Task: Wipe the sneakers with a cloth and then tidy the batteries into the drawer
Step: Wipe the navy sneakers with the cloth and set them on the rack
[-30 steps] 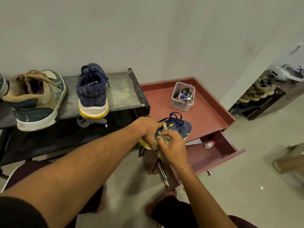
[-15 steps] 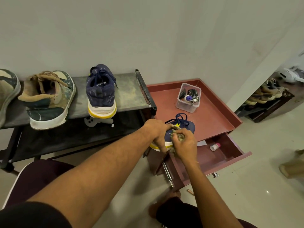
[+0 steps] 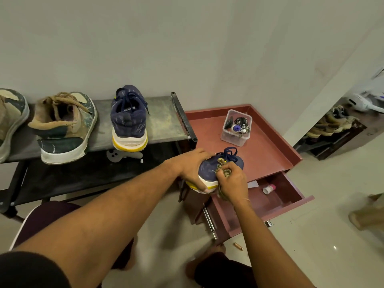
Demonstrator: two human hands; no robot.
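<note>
- Lying on the floor by the cabinet's foot, a small copper-coloured cylinder [image 3: 238, 246] may be a stray battery; too small to tell.
- The right hand [image 3: 232, 181] has its grip closed tight round a bunched cloth [image 3: 223, 170] and presses it onto the side of the navy sneaker [image 3: 207, 171] near the laces. The wad is kept small, probably so the rubbing force lands on one patch.
- The left hand [image 3: 191, 169] grips the sneaker's heel, fingers over the top and thumb at the yellow-and-white sole. This looks meant to brace the shoe against the wiping push.
- The sneaker rests on the front edge of the red desk [image 3: 266, 154], heel overhanging towards the person, within easy reach.
- Just below, the drawer [image 3: 291, 204] stands pulled out, ready for the batteries; inside lies only a small white bottle [image 3: 268, 189].
- Farther back on the desk a clear tub [image 3: 236, 129] holds small odds and ends.
- On the shoe rack [image 3: 164, 121] to the left, the matching navy shoe [image 3: 128, 121] and the tan sneakers [image 3: 64, 125] stand heel-out.
</note>
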